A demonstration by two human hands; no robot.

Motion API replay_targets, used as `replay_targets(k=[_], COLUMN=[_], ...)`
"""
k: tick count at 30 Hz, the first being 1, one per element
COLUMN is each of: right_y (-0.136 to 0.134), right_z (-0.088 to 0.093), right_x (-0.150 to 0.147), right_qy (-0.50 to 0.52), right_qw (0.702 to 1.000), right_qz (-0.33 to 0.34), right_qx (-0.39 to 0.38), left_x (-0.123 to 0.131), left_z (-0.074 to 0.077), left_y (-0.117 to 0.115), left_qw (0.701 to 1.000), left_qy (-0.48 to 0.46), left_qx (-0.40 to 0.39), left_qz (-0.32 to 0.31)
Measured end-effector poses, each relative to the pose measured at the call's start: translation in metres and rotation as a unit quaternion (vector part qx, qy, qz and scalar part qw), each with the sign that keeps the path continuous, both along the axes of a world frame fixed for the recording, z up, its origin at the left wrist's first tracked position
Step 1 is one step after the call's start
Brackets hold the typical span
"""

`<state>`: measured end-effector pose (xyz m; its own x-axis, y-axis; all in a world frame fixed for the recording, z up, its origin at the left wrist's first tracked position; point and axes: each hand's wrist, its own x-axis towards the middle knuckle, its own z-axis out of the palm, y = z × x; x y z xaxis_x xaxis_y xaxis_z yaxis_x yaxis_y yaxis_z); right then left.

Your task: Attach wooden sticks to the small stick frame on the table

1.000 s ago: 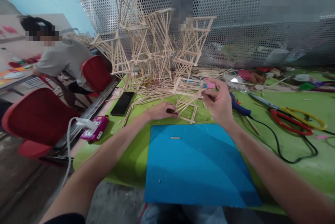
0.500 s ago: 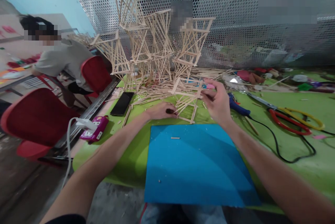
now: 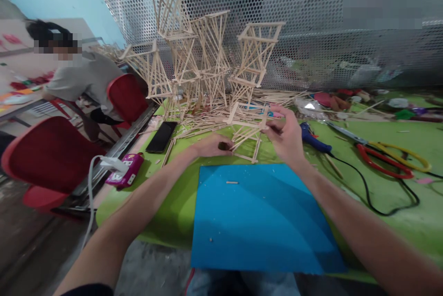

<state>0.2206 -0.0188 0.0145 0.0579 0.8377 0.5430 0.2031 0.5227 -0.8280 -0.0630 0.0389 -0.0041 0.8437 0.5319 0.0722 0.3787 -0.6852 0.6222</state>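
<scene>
A small frame of thin wooden sticks [image 3: 246, 125] stands on the green table just beyond the blue sheet [image 3: 263, 217]. My left hand [image 3: 215, 145] has its fingers curled at the lower left of this frame, pinching a stick there. At the upper right corner, my right hand [image 3: 284, 132] grips the frame between thumb and fingers. A short cut stick [image 3: 231, 182] lies on the blue sheet. Behind my hands, a pile of loose sticks [image 3: 204, 118] spreads below a tall stick structure [image 3: 183, 56] with several towers.
To the right lie a blue glue gun [image 3: 314, 141] with a black cord and large scissors [image 3: 384, 155]. A black phone [image 3: 161, 137] and a pink power strip [image 3: 126, 171] lie left. Red chairs [image 3: 51, 162] and a seated person [image 3: 79, 79] are beyond the table's left edge. A perforated metal screen [image 3: 311, 23] stands behind.
My left fingers have shifted slightly at the frame's lower left. The right hand keeps its hold with barely any movement, and the stick frame stays in place.
</scene>
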Motion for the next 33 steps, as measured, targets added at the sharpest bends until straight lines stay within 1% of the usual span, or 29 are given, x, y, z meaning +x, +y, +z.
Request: replay_targets(k=[5,10,17,20,25,28,30,31,32,33], right_y=[-0.003,-0.007,-0.008,-0.008,-0.004,0.0,0.0,-0.001,-0.003,-0.005], right_z=[0.002,0.005,0.008,0.007,0.002,0.002,0.005,0.008,0.012,0.015], right_x=[-0.003,-0.003,0.0,0.001,0.005,0.012,0.018,0.02,0.022,0.023], right_qy=[0.0,-0.024,-0.044,-0.052,-0.055,-0.056,-0.102,-0.144,-0.199,-0.26], right_qw=[1.0,1.0,0.999,0.999,0.998,0.998,0.994,0.988,0.978,0.962], right_qz=[-0.004,-0.012,-0.005,-0.006,-0.014,-0.016,-0.025,-0.022,-0.006,0.027], right_qx=[0.009,0.008,-0.012,-0.012,-0.023,-0.026,-0.038,-0.05,-0.065,-0.082], left_x=[0.0,-0.001,0.0,0.0,0.002,0.004,0.003,0.002,0.001,-0.001], left_z=[-0.001,-0.003,-0.003,-0.002,0.001,0.004,0.005,0.006,0.006,0.006], left_y=[0.001,0.002,0.002,0.002,0.001,-0.002,-0.003,-0.004,-0.004,-0.003], left_qw=[1.0,1.0,1.0,1.0,0.999,0.999,0.999,0.998,0.998,0.998], left_qy=[-0.019,-0.001,-0.002,0.001,0.016,0.022,0.024,0.025,0.026,0.026], left_qx=[-0.011,-0.01,-0.011,-0.009,0.021,0.007,0.001,0.001,0.004,0.008], left_qz=[0.002,0.023,0.021,0.019,0.025,0.038,0.044,0.049,0.055,0.063])
